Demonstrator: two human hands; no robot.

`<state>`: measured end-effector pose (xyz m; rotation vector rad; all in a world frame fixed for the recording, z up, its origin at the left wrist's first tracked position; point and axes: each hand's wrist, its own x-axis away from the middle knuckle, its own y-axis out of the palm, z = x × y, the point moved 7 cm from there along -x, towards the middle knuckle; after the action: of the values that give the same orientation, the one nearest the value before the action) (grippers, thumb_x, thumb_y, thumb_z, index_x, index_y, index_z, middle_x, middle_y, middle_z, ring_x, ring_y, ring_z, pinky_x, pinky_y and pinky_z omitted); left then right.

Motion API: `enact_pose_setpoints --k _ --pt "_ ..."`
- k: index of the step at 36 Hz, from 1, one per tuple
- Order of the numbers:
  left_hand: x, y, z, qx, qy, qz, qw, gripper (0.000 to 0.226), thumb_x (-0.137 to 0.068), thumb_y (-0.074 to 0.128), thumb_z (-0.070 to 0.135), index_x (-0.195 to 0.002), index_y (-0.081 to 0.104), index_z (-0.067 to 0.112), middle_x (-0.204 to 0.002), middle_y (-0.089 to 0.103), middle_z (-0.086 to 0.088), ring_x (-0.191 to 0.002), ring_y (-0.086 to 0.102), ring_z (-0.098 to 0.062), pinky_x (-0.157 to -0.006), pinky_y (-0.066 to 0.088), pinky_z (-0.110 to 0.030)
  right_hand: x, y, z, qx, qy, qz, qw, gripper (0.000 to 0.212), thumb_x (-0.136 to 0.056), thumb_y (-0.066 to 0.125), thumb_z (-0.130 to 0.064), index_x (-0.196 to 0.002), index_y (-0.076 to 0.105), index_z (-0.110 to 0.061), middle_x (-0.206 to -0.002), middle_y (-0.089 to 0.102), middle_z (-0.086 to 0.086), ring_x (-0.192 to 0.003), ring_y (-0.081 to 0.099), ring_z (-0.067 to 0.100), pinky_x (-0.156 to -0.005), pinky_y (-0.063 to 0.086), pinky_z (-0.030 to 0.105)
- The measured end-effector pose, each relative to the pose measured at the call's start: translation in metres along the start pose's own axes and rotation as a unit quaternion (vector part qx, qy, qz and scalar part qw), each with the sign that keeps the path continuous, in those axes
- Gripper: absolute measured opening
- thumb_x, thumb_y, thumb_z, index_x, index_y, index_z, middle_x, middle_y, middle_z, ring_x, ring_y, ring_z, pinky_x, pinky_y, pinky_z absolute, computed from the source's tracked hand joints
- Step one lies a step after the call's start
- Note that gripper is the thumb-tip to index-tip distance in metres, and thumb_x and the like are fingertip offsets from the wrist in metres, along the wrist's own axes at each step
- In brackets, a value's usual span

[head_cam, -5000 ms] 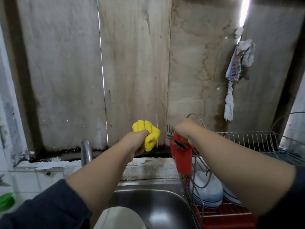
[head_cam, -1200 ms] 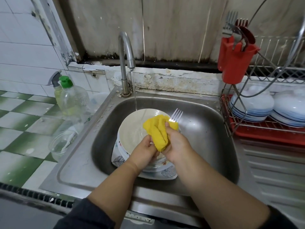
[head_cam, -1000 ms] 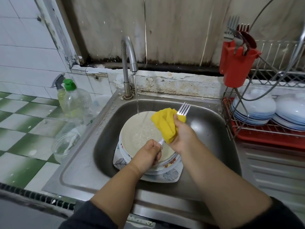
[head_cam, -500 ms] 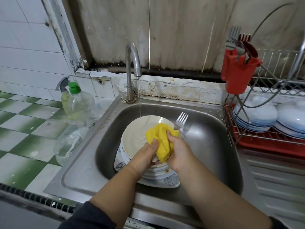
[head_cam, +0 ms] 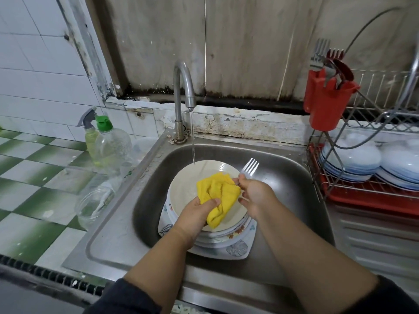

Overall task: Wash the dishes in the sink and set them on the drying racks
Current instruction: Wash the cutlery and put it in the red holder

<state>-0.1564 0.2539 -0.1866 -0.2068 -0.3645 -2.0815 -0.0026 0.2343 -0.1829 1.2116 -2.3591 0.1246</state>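
Observation:
A stack of plates [head_cam: 188, 189] sits in the steel sink [head_cam: 283, 177], under a thin stream from the tap [head_cam: 183, 82]. My left hand [head_cam: 197, 214] grips a crumpled yellow cloth [head_cam: 217, 191] over the top plate. My right hand [head_cam: 256, 196] pinches a metal fork [head_cam: 249, 168] just right of the cloth, tines pointing up and away. The fork's handle is hidden behind the hand and cloth. The cloth touches the fork near my right fingers.
At the right, a wire drying rack [head_cam: 362, 184] on a red tray holds stacked white bowls [head_cam: 353, 157]. A red cutlery holder [head_cam: 326, 105] with forks hangs on it. Left of the sink stand a soap bottle [head_cam: 111, 143], a spray bottle [head_cam: 89, 130] and a clear container [head_cam: 95, 200].
The camera dropped from the rack to the sink. Both hands worked cloth and fork together; now my left hand alone grips the cloth and my right hand holds the fork beside it.

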Motion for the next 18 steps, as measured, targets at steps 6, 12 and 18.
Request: enact_pose_setpoints --k 6,12,18 --pt "0.001 -0.002 0.003 0.017 0.006 0.013 1.0 0.017 -0.092 0.056 0.012 -0.105 0.067 0.013 -0.101 0.073 -0.008 -0.101 0.066 -0.027 -0.095 0.049 -0.038 0.003 -0.004 -0.018 0.016 0.006 0.006 1.0 0.035 -0.099 0.048 -0.033 -0.071 0.065 -0.018 -0.082 0.047 -0.004 -0.065 0.033 0.01 -0.054 0.034 0.022" --pt "0.006 -0.001 0.006 0.018 0.012 0.01 1.0 0.015 -0.092 0.056 0.014 -0.102 0.067 0.017 -0.099 0.073 -0.004 -0.097 0.067 -0.022 -0.089 0.051 -0.033 0.002 -0.003 -0.027 -0.052 0.011 -0.024 0.998 0.034 -0.102 0.04 -0.027 -0.08 0.058 -0.009 -0.065 0.044 0.001 -0.052 0.037 0.009 -0.034 0.024 0.015" --pt "0.006 -0.01 0.01 0.036 0.04 0.024 0.998 0.021 -0.075 0.062 0.021 -0.094 0.068 0.016 -0.082 0.074 0.0 -0.079 0.068 -0.014 -0.069 0.054 -0.021 -0.002 -0.016 -0.047 -0.2 0.007 0.016 0.98 0.032 -0.102 0.039 -0.024 -0.079 0.053 -0.007 -0.067 0.045 0.002 -0.051 0.044 0.006 -0.042 0.033 0.013"
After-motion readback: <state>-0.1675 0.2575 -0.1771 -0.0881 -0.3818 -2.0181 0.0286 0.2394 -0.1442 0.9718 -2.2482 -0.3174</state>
